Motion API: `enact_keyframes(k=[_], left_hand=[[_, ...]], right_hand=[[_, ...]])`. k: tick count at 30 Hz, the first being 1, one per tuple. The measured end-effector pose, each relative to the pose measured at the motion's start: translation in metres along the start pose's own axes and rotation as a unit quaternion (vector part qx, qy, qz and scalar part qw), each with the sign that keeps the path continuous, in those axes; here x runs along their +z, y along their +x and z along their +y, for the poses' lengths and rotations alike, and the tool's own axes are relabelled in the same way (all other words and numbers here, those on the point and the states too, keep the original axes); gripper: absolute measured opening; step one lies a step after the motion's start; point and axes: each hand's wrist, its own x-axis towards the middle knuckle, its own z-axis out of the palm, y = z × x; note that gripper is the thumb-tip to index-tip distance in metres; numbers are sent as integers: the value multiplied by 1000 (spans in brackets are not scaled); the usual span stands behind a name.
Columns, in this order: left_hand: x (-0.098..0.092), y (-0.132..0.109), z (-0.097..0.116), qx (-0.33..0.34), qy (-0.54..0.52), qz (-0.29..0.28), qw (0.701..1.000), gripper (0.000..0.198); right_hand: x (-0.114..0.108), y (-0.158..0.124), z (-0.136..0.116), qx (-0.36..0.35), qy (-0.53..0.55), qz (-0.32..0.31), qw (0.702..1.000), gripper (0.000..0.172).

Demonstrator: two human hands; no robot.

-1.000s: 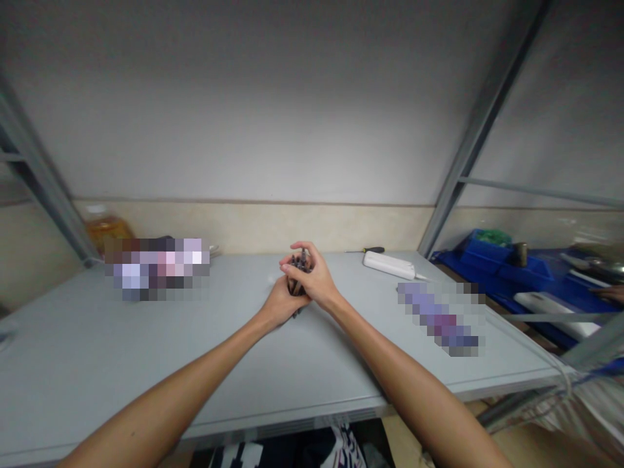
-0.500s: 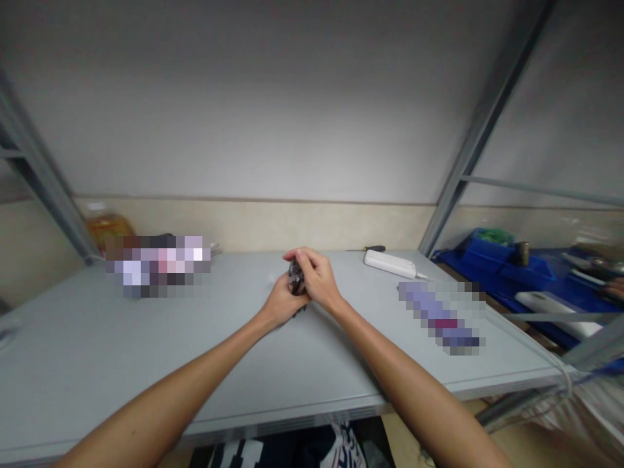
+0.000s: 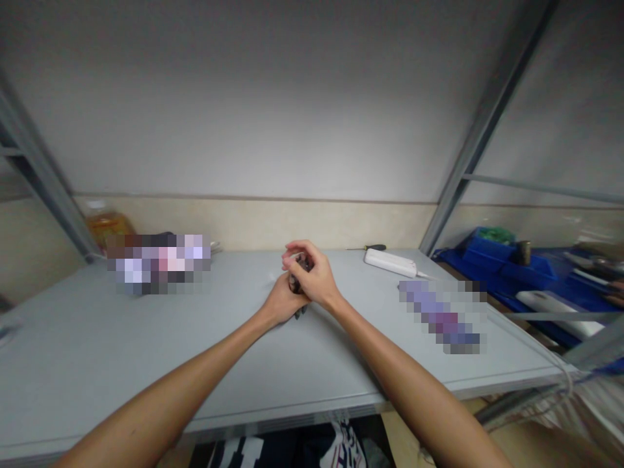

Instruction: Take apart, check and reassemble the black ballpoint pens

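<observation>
Above the middle of the desk, my left hand [image 3: 283, 300] is closed round a small dark object [image 3: 294, 282] with shiny, uneven parts. Most of it is hidden by my hands, so its kind cannot be made out; a bit of it sticks out below my left palm. My right hand [image 3: 314, 273] is curled over the object from the right, with the thumb lying across its front and the fingers bent over its top. Both hands meet at the heels of the palms.
A white power strip [image 3: 390, 262] and a screwdriver [image 3: 374, 247] lie at the back right of the grey desk [image 3: 234, 390]. A bottle of amber liquid [image 3: 108, 227] stands back left beside blurred-out items. Blue bins [image 3: 487, 252] sit beyond the metal frame at right.
My right fingers have lifted slightly and bent further over the object, and the right thumb has swung down across its front. The object seems turned a little; my left hand has hardly moved.
</observation>
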Motion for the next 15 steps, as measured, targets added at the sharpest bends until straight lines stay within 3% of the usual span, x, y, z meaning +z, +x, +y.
enact_keyframes(k=[5, 10, 15], left_hand=[[1, -1, 10, 24, 23, 23, 999, 58], [-1, 1, 1, 12, 53, 14, 998, 42], [2, 1, -2, 21, 32, 38, 999, 40]], right_hand=[[1, 0, -5, -6, 27, -6, 1000, 41], [2, -1, -4, -33, 12, -27, 999, 45], [4, -3, -4, -45, -17, -19, 999, 42]])
